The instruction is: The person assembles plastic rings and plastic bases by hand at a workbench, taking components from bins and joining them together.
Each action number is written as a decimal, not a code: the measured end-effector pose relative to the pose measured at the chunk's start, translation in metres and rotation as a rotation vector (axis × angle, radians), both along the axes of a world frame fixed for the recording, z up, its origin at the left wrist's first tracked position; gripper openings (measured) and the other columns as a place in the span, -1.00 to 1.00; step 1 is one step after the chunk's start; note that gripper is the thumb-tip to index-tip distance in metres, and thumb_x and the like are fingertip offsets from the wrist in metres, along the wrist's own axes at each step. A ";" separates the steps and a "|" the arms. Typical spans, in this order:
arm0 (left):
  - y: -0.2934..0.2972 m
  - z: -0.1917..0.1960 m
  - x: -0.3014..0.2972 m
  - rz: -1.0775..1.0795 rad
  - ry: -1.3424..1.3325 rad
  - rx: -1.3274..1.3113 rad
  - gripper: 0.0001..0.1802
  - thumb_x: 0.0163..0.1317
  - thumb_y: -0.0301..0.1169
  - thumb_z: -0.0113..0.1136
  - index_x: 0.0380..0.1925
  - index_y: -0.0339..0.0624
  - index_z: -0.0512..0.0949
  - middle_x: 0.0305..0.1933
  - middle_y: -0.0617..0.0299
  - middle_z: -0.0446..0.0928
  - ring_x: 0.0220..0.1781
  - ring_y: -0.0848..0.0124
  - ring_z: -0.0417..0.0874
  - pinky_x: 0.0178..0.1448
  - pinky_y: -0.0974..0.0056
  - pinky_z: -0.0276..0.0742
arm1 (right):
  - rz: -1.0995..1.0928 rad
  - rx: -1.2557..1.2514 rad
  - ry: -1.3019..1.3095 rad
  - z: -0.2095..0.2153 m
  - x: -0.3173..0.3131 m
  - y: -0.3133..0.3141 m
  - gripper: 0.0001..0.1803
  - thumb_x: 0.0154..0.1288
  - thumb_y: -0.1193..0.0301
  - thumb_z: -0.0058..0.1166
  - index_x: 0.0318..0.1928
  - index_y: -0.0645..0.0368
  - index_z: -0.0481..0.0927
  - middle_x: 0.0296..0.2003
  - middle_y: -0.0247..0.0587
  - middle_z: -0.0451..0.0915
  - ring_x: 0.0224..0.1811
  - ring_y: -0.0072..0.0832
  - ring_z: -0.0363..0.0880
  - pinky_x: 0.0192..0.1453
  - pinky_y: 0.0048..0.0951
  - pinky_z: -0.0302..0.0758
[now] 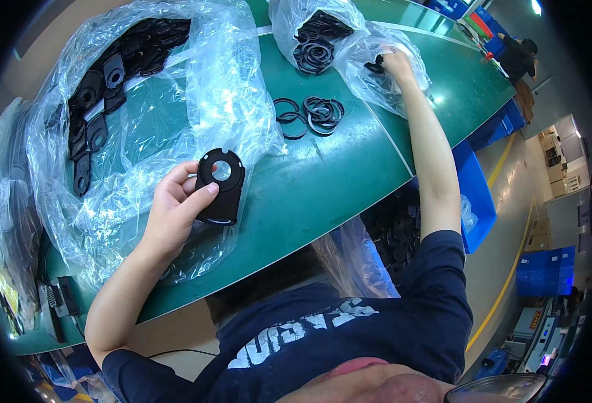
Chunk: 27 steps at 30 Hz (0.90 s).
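My left hand (177,205) grips a flat black plastic part (223,209) with a round hole near its top, the thumb pressed on its face. It is held up over the table, in front of a large clear plastic bag (223,87). Inside that bag lie many similar black parts (113,72). My right hand (395,64) reaches into a smaller clear bag (358,66) at the far side. Its fingers are closed near small black pieces (374,66); whether they pinch one is hidden by plastic and the hand itself.
Several loose black rings (323,115) lie on the green table (323,181). Behind them stands a bag of black rings (315,55). A blue bin (474,195) and a container of black parts (393,232) sit below the table edge. Another person (516,59) is far right.
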<state>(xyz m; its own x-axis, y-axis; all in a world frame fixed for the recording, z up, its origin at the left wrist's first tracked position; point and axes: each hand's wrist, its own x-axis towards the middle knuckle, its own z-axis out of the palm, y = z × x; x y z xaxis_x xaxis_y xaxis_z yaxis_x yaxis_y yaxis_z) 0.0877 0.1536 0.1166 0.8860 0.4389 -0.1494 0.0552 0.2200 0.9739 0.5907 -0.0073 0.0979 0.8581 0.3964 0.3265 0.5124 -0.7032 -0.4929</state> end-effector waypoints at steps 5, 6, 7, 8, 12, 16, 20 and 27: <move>0.000 -0.001 0.002 -0.007 0.000 -0.001 -0.70 0.17 -0.53 0.09 -0.08 -0.32 0.37 -0.20 0.13 0.58 -0.18 0.49 0.59 -0.03 0.39 0.50 | -0.156 -0.148 0.053 -0.005 0.016 0.001 -0.38 0.24 -0.03 -0.21 -0.05 0.30 0.53 -0.03 0.23 0.48 0.11 0.00 0.41 0.19 -0.23 0.30; 0.000 -0.001 0.001 -0.006 0.005 -0.002 -0.70 0.17 -0.53 0.10 -0.08 -0.32 0.37 -0.20 0.13 0.58 -0.18 0.49 0.59 -0.03 0.39 0.49 | -0.153 -0.145 0.053 -0.005 0.015 0.004 -0.38 0.24 -0.03 -0.21 -0.05 0.30 0.53 -0.03 0.23 0.48 0.11 0.00 0.41 0.19 -0.23 0.30; 0.000 -0.001 0.001 -0.005 0.010 -0.003 -0.70 0.17 -0.53 0.10 -0.08 -0.31 0.37 -0.20 0.13 0.58 -0.18 0.49 0.59 -0.03 0.39 0.49 | -0.069 -0.238 -0.010 -0.006 0.014 0.007 -0.37 0.23 -0.04 -0.20 -0.02 0.29 0.51 0.00 0.23 0.47 0.13 -0.01 0.39 0.21 -0.23 0.29; 0.000 0.000 0.000 -0.003 0.009 0.000 -0.70 0.17 -0.53 0.10 -0.08 -0.31 0.37 -0.20 0.13 0.58 -0.18 0.49 0.59 -0.03 0.39 0.49 | 0.015 -0.331 -0.074 -0.007 0.012 0.011 -0.34 0.21 -0.06 -0.19 0.00 0.29 0.50 0.02 0.22 0.45 0.15 -0.02 0.38 0.22 -0.23 0.28; 0.001 -0.003 0.002 -0.010 0.015 0.012 -0.70 0.16 -0.53 0.10 -0.08 -0.31 0.38 -0.20 0.14 0.58 -0.18 0.51 0.59 -0.03 0.40 0.48 | 0.059 -0.260 -0.152 -0.010 -0.008 0.013 -0.32 0.13 -0.11 -0.04 0.07 0.16 0.48 0.08 0.10 0.44 0.17 -0.09 0.36 0.23 -0.26 0.28; -0.001 -0.001 0.002 -0.022 0.023 0.012 -0.69 0.17 -0.53 0.10 -0.07 -0.31 0.38 -0.20 0.15 0.58 -0.18 0.52 0.58 -0.03 0.41 0.48 | 0.196 -0.150 -0.074 0.003 -0.018 0.008 -0.43 0.12 -0.03 0.06 -0.01 0.13 0.55 -0.04 0.03 0.54 0.02 -0.12 0.49 0.10 -0.30 0.37; 0.001 -0.002 0.000 -0.017 0.026 -0.001 -0.69 0.17 -0.52 0.10 -0.07 -0.31 0.38 -0.20 0.15 0.58 -0.18 0.52 0.58 -0.03 0.41 0.48 | 0.239 -0.116 0.075 0.007 -0.032 0.010 -0.60 0.10 0.10 0.09 -0.18 0.12 0.64 -0.27 -0.07 0.64 -0.21 -0.26 0.58 -0.03 -0.37 0.43; -0.001 -0.002 0.001 -0.044 0.031 0.015 -0.69 0.17 -0.53 0.10 -0.07 -0.32 0.38 -0.20 0.15 0.58 -0.18 0.52 0.58 -0.02 0.40 0.48 | 0.258 0.146 0.212 0.008 -0.024 0.004 -0.61 0.13 0.17 0.11 -0.26 0.28 0.64 -0.34 -0.23 0.64 -0.30 -0.50 0.54 -0.12 -0.45 0.42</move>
<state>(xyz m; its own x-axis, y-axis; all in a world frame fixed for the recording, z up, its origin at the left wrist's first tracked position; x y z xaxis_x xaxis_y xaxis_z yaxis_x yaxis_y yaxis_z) 0.0882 0.1531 0.1144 0.8995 0.4024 -0.1704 0.0942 0.2021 0.9748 0.5666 -0.0031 0.1055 0.7905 0.5711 0.2215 0.5397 -0.4783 -0.6928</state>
